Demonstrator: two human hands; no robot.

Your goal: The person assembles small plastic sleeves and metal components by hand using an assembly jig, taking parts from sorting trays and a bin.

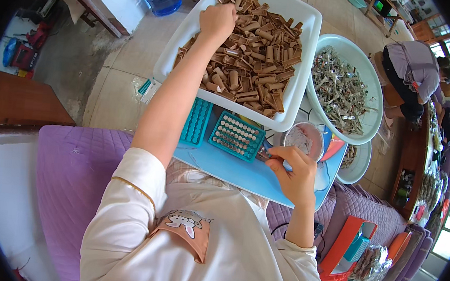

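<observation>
Here, variously angled brown pieces [258, 53] are lying rightward of the curled left hand [217, 21], nearer than the right hand [297, 171], both grips unclear.

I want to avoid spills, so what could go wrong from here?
The left hand is at the heaped brown pieces in the white tub; lifting some might flick others over the rim. The right hand is close to the pink bowl, so a careless move could tip it. The teal rack, loaded with small round pieces, also lies near that hand; a bump might scatter them.
</observation>
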